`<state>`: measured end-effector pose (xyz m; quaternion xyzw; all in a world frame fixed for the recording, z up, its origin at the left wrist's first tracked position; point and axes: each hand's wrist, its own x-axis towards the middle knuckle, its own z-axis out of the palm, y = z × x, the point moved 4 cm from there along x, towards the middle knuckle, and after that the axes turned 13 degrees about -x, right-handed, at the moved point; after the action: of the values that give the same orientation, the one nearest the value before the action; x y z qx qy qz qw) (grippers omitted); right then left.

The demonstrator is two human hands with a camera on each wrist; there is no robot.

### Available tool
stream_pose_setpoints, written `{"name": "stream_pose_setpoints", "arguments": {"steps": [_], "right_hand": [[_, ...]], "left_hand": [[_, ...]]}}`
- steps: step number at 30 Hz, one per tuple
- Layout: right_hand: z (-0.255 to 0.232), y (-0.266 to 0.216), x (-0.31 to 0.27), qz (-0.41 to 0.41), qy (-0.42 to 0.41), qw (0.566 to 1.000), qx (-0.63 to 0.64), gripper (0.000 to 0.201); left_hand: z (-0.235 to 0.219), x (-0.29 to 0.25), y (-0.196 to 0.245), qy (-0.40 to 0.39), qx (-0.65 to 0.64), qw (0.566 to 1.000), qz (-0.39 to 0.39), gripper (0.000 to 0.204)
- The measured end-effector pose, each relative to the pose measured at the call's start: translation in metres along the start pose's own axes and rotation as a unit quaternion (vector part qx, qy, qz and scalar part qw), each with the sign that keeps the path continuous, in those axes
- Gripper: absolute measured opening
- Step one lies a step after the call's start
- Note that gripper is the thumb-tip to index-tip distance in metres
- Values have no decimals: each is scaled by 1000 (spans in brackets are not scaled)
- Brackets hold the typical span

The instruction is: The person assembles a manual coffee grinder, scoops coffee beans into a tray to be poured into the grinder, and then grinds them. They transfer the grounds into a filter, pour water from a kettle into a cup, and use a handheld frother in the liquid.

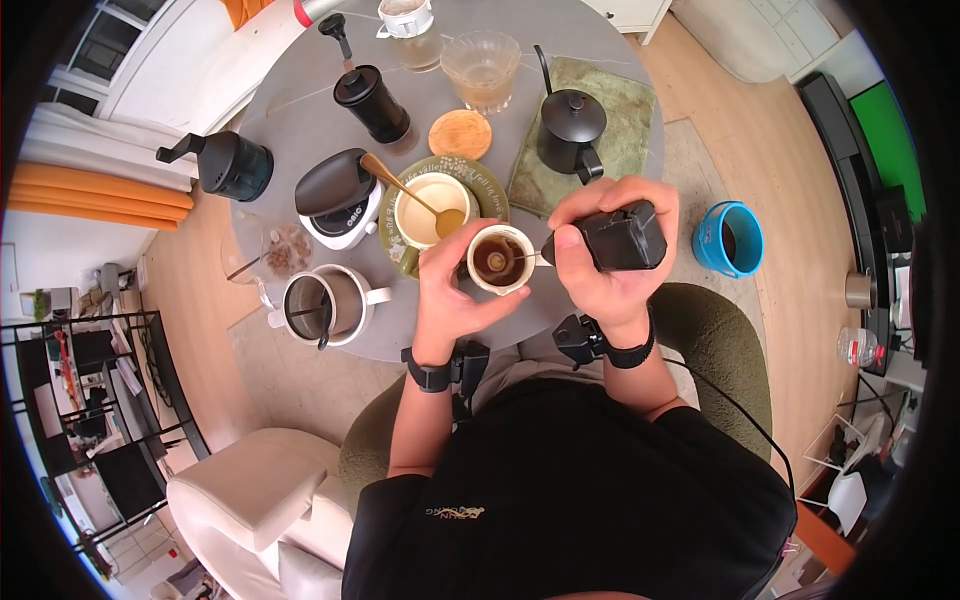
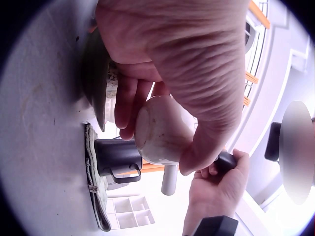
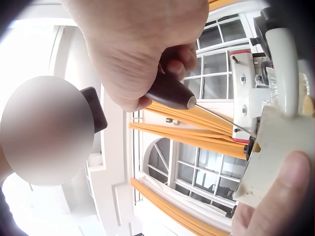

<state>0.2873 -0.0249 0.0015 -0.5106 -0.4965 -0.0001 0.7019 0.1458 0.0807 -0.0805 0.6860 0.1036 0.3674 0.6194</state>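
Note:
My left hand (image 1: 447, 290) grips a small white cup (image 2: 162, 130) by its sides, with thumb and fingers curled around it. Dark brown liquid (image 1: 490, 250) with a lighter patch in the middle shows inside. In my right hand (image 1: 620, 265) is a handheld milk frother (image 3: 170, 92) with a dark body, fingers wrapped round it. Its thin metal shaft (image 3: 221, 116) reaches over the cup's rim, and the tip is down in the cup. Just beyond the cup, a cream bowl (image 1: 405, 212) with a golden spoon (image 1: 405, 185) stands on a green plate (image 1: 490, 180).
A black kettle (image 1: 570, 130) stands on a green mat (image 1: 625, 110) at the right. Leftward are a white mug (image 1: 355, 320) with a strainer, a black-lidded white device (image 1: 345, 215) and a black grinder (image 1: 370, 100). A wooden disc (image 1: 460, 133) lies behind the plate; a blue bucket (image 1: 745, 240) is at right.

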Motion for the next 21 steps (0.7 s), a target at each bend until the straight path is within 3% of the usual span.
{"name": "stream_pose_setpoints", "arguments": {"steps": [21], "right_hand": [[1, 0, 0, -1, -3, 1000, -6, 42]], "left_hand": [[0, 1, 0, 0, -7, 1000, 7, 64]]}}
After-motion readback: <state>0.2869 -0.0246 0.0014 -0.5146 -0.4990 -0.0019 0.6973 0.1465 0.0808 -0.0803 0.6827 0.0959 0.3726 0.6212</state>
